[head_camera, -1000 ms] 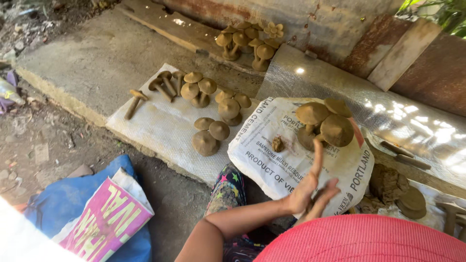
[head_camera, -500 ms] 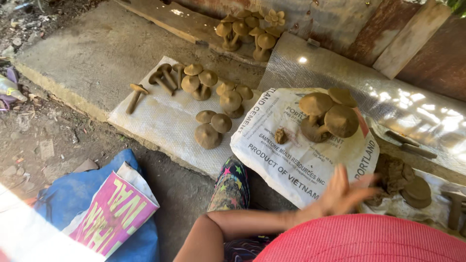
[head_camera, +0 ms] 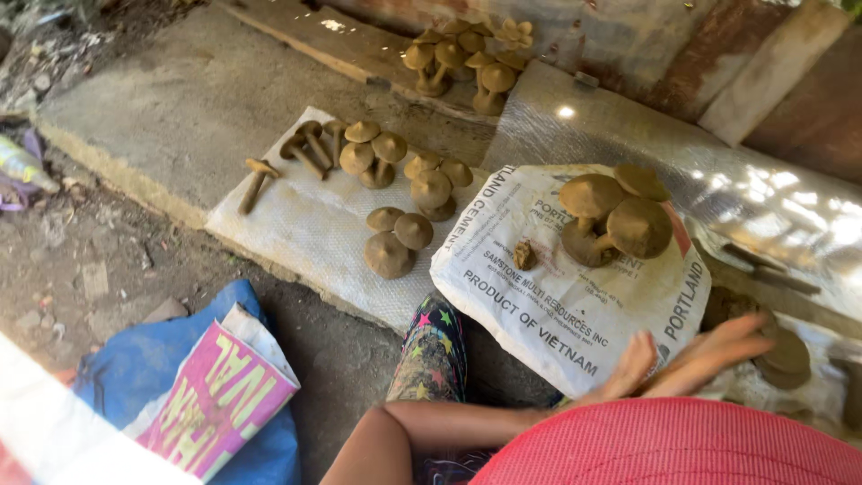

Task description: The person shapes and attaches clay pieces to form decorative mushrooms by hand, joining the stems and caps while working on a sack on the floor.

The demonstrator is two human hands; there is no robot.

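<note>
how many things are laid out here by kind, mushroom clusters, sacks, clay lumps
clay mushroom clusters on the white mat: 5, such as the single one
large mushroom cluster on the printed sack: 1
mushroom cluster on the back ledge: 1
printed sack: 1
small clay lump: 1
total: 9

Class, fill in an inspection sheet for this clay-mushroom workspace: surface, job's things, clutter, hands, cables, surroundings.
Surface: concrete slab with a white mat and a printed white sack laid on it.
Job's things: large clay mushrooms and a small clay lump on the sack; smaller clay mushrooms on the mat.
Clutter: pink printed bag on blue cloth.
Hands: left hand and right hand open, pressed together, holding nothing, over the sack's near edge.
Cables: nothing seen.
Surroundings: bare dirt, rusty metal sheets, more mushrooms behind.
</note>
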